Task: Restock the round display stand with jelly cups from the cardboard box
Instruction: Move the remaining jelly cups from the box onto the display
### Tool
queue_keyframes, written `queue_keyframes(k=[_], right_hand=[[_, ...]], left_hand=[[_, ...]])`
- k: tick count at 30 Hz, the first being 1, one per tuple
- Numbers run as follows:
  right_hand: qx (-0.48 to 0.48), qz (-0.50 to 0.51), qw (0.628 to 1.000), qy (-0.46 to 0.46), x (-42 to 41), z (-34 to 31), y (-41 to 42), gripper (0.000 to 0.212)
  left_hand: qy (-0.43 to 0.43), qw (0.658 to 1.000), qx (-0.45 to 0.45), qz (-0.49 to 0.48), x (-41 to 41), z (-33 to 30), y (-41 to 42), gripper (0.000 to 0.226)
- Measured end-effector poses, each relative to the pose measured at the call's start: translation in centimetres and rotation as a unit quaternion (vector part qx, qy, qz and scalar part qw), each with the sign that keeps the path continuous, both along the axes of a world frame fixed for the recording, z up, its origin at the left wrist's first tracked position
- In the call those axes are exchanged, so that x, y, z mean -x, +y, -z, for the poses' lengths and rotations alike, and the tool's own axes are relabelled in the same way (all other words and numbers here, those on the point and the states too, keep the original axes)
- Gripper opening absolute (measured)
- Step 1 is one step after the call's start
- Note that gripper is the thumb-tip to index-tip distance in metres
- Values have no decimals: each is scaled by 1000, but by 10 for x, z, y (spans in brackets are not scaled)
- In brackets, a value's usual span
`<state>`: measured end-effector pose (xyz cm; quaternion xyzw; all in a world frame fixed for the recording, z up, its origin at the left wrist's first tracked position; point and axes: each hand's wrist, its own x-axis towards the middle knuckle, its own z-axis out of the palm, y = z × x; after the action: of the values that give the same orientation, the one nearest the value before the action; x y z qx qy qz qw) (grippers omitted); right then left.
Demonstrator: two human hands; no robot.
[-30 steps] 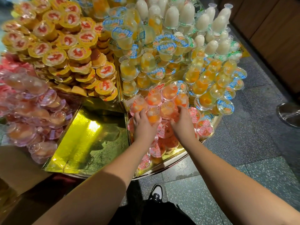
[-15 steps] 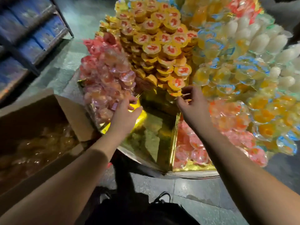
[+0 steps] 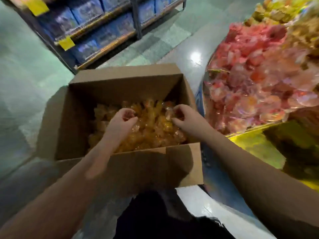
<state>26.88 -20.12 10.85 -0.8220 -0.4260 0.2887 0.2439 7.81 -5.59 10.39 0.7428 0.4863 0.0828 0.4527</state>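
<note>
An open cardboard box (image 3: 124, 163) sits on the floor, its flaps spread, with a heap of orange jelly cups (image 3: 151, 128) filling its bottom. Just right of it stands the round display stand (image 3: 245, 140), its gold tray partly bare near the person and piled with pink jelly cups (image 3: 259, 80) farther back; paler yellow cups show blurred at the far right corner. At the far left a dark metal shelf rack (image 3: 96, 31) holds blue packages, with two yellow tags (image 3: 66, 43) on its rails; motion blur leaves no writing legible anywhere. Both bare forearms reach over the box's near wall. The left hand (image 3: 120, 122) hovers on the heap with fingers curled inward; whether it holds a cup is unclear. The right hand (image 3: 185, 118) curls its fingers round a clear cup at the heap's right side.
</note>
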Motion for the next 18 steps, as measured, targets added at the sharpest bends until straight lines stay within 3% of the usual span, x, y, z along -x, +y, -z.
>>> queue_keyframes(k=[8,11,18], right_hand=[[171,-47,984,20,59,99,117,46],[213,-76,974,27,81,125,144,40],[281,-216,935,34,132,180,191,35]], left_hand=[[109,982,106,-108,114,78,139,24],[150,969,136,-143,139,105,166,25],[295,929,192,-117,163,166,181,25]])
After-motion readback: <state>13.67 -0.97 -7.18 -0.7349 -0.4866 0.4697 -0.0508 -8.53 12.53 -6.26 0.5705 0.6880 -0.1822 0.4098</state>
